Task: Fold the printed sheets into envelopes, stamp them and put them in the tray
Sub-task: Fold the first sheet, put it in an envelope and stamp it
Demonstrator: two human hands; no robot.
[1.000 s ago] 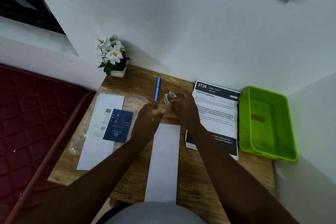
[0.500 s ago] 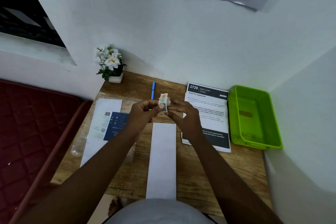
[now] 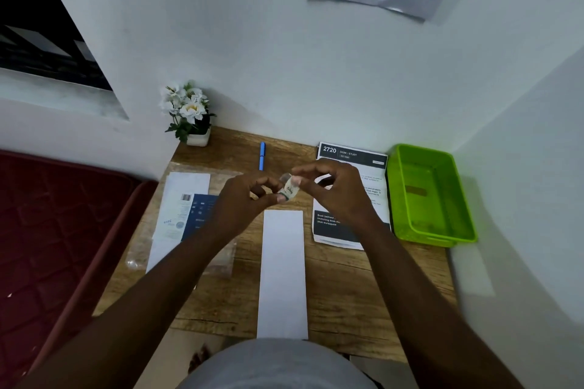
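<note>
At the centre of the frame a small stamp (image 3: 290, 189) is pinched between the left hand (image 3: 246, 199) and right hand (image 3: 335, 189), just above the folded white sheet (image 3: 282, 275); the green tray (image 3: 467, 224) sits at the right.

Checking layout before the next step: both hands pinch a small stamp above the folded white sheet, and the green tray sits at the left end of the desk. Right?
Not quite. The head view shows the green tray at the right end of the desk, beside the printed sheet. The rest holds: the left hand and right hand pinch the small stamp above the folded white sheet.
</note>
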